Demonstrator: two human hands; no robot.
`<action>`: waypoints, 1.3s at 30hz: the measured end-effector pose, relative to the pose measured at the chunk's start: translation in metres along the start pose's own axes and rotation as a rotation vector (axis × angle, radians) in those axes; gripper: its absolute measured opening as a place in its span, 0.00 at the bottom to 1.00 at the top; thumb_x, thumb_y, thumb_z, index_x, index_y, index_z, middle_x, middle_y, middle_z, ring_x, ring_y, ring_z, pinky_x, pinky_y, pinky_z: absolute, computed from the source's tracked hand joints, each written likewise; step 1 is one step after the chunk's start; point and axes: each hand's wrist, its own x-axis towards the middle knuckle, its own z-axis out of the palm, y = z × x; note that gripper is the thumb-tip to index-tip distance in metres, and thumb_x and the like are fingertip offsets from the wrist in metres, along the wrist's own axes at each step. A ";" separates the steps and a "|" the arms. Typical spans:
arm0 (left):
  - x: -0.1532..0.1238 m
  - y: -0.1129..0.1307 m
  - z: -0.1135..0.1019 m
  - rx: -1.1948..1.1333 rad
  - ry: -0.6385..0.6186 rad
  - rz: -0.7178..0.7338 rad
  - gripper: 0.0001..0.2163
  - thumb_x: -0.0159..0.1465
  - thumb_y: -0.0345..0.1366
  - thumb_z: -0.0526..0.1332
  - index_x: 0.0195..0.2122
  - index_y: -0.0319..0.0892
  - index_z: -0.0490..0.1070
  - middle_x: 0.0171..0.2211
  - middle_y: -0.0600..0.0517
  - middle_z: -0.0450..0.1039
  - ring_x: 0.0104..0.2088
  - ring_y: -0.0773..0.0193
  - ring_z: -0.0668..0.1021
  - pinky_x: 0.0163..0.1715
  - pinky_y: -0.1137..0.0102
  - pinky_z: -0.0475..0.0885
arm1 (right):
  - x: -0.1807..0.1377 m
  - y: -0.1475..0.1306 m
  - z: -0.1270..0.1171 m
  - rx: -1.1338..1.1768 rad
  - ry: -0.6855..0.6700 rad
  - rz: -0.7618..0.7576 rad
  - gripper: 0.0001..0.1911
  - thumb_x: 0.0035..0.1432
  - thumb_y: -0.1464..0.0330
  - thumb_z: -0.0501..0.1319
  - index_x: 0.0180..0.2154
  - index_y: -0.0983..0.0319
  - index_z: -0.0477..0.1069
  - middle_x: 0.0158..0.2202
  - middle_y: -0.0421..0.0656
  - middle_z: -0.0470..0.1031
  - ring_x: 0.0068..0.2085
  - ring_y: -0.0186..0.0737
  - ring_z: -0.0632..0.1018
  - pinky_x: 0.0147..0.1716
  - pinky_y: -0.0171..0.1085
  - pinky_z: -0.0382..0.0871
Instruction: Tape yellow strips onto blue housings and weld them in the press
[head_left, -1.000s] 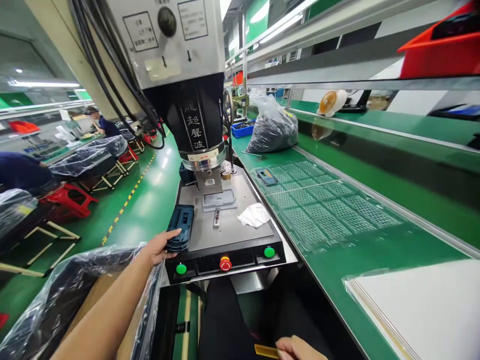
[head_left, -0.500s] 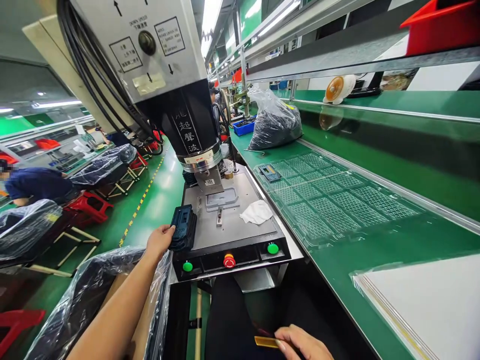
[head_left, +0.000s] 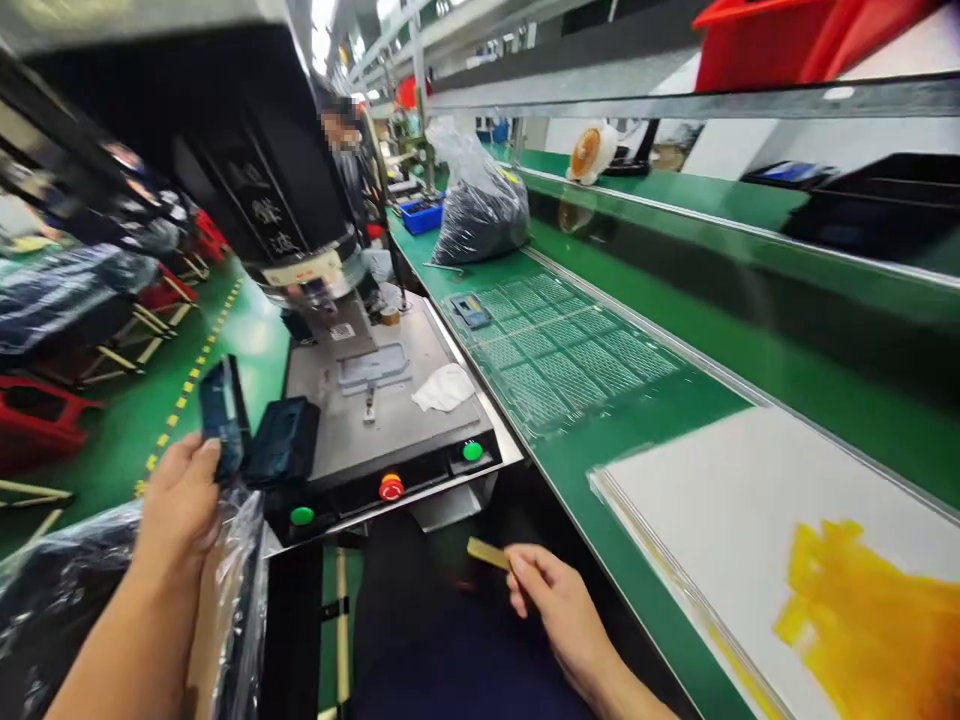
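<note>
My left hand (head_left: 180, 495) is closed on a dark blue plastic casing (head_left: 220, 412), held upright and lifted just left of the welding machine's base (head_left: 397, 420). A stack of similar dark casings (head_left: 283, 440) lies on the base's left edge. My right hand (head_left: 559, 600) pinches a small yellow strip (head_left: 487, 552) low over my lap, below the machine's front. On the front panel sit two green buttons (head_left: 302, 516) and a red button (head_left: 391, 487). The black welding head (head_left: 285, 210) hangs over a grey fixture (head_left: 373, 366).
A white cloth (head_left: 444, 387) lies on the machine base. A clear tray (head_left: 555, 350) holding one blue part (head_left: 470, 310) rests on the green bench. White sheets (head_left: 750, 500) carry yellow strips (head_left: 870, 610). A bagged box (head_left: 225, 590) stands at left. A person stands behind.
My left hand has lifted one casing off the stack and pulled it left. My right hand has risen with the yellow strip. The view has swung right, bringing the yellow strips into sight.
</note>
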 end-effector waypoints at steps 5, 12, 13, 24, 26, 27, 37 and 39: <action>-0.090 -0.041 0.033 -0.291 -0.390 -0.351 0.11 0.55 0.30 0.65 0.40 0.41 0.71 0.33 0.56 0.74 0.27 0.69 0.73 0.23 0.78 0.71 | 0.009 -0.002 0.002 0.376 0.127 0.193 0.27 0.44 0.53 0.71 0.39 0.66 0.73 0.28 0.41 0.72 0.24 0.29 0.69 0.23 0.29 0.63; -0.184 -0.118 0.072 -0.485 -0.587 -0.792 0.22 0.50 0.26 0.67 0.47 0.41 0.69 0.46 0.48 0.75 0.44 0.59 0.77 0.41 0.69 0.73 | 0.009 0.002 0.011 0.348 0.097 0.189 0.25 0.46 0.56 0.71 0.40 0.67 0.73 0.28 0.41 0.73 0.24 0.29 0.70 0.23 0.29 0.63; -0.188 -0.120 0.073 -0.483 -0.602 -0.787 0.23 0.50 0.26 0.66 0.48 0.42 0.69 0.48 0.47 0.74 0.46 0.58 0.76 0.42 0.68 0.73 | 0.009 0.002 0.012 0.335 0.087 0.186 0.25 0.46 0.56 0.71 0.40 0.67 0.73 0.28 0.41 0.73 0.24 0.29 0.70 0.23 0.29 0.63; -0.188 -0.119 0.082 -0.592 -0.571 -0.882 0.16 0.59 0.34 0.63 0.49 0.39 0.67 0.47 0.42 0.74 0.44 0.56 0.77 0.45 0.60 0.73 | 0.008 -0.002 0.022 0.238 0.076 0.112 0.23 0.48 0.55 0.70 0.36 0.63 0.65 0.25 0.40 0.74 0.22 0.30 0.70 0.21 0.29 0.62; -0.189 -0.120 0.084 -0.587 -0.560 -0.895 0.16 0.60 0.34 0.63 0.49 0.39 0.67 0.47 0.42 0.74 0.46 0.54 0.77 0.45 0.59 0.73 | 0.006 -0.001 0.021 0.195 0.071 0.083 0.22 0.49 0.55 0.69 0.34 0.63 0.65 0.25 0.40 0.74 0.23 0.30 0.71 0.22 0.29 0.63; -0.190 -0.121 0.085 -0.584 -0.559 -0.897 0.16 0.60 0.33 0.63 0.49 0.40 0.67 0.47 0.43 0.74 0.46 0.54 0.77 0.46 0.59 0.73 | 0.006 -0.001 0.020 0.171 0.068 0.068 0.21 0.50 0.55 0.68 0.34 0.63 0.66 0.26 0.41 0.74 0.24 0.30 0.71 0.23 0.30 0.64; -0.191 -0.120 0.084 -0.619 -0.556 -0.925 0.22 0.58 0.28 0.63 0.54 0.42 0.64 0.44 0.46 0.76 0.45 0.57 0.77 0.47 0.61 0.71 | 0.003 0.009 0.019 0.018 0.012 -0.047 0.18 0.54 0.55 0.66 0.35 0.63 0.67 0.29 0.43 0.76 0.28 0.34 0.75 0.28 0.33 0.70; -0.191 -0.119 0.084 -0.622 -0.546 -0.928 0.22 0.58 0.29 0.64 0.54 0.41 0.64 0.43 0.46 0.76 0.44 0.56 0.77 0.47 0.61 0.72 | 0.002 0.012 0.017 -0.038 0.013 -0.100 0.17 0.57 0.56 0.63 0.40 0.62 0.67 0.31 0.44 0.76 0.28 0.35 0.75 0.29 0.34 0.72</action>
